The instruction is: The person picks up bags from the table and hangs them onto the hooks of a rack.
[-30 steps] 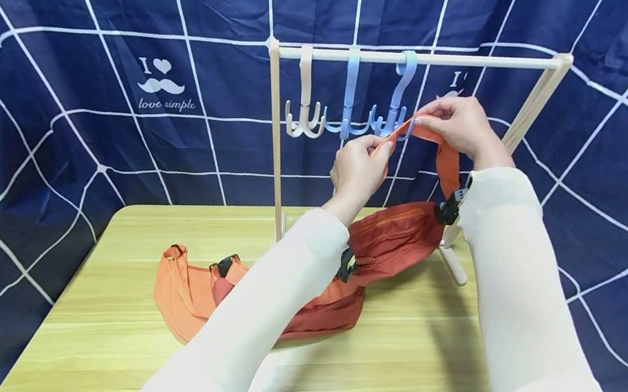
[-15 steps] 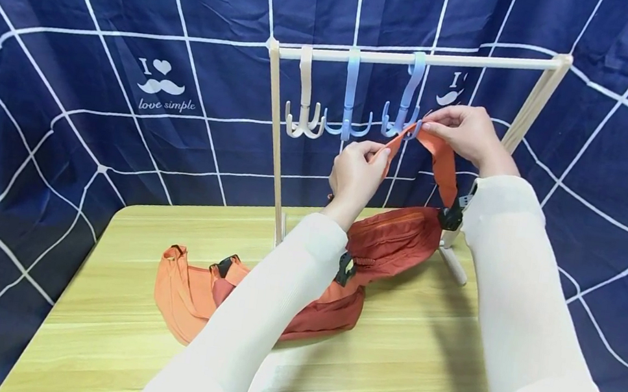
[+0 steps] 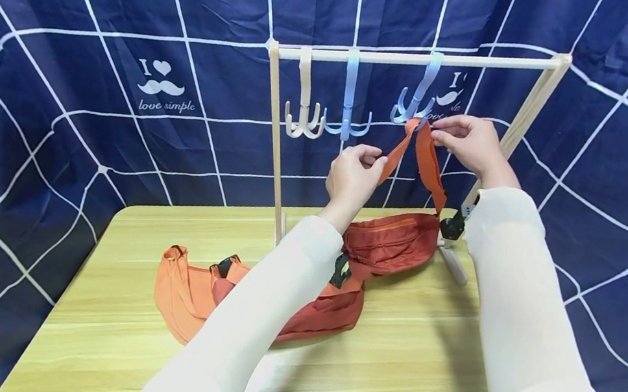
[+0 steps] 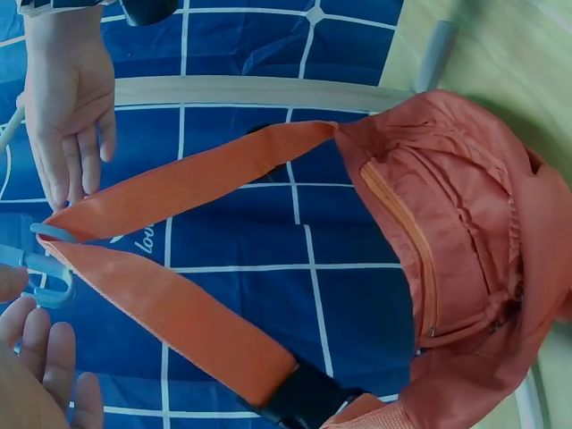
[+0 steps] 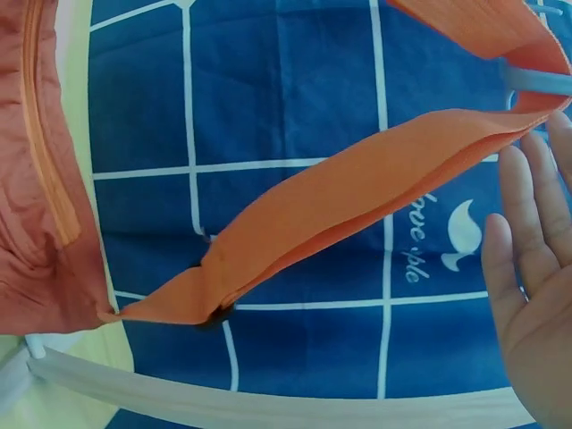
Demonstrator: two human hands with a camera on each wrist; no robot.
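On the bench point(image 3: 101, 300), nearest me and short of the wooden rack point(image 3: 495, 61), I see a heap of orange and red bag fabric point(image 3: 181, 294). Past it, the red bag point(image 3: 393, 242) is slung below the rack's bar, its orange strap point(image 3: 429, 161) looped over a blue hook point(image 3: 418, 98). In front of the rack, the left hand point(image 3: 355, 171) has a loose grip, holding nothing, beside the strap. The right hand point(image 3: 470, 146), under the bar, has a wide grip, fingers extended; whether they touch the strap I can't tell. Behind the rack is a blue curtain point(image 3: 75, 127).

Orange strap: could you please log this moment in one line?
strap: looped over rightmost blue hook; left hand: near strap; right hand: near strap
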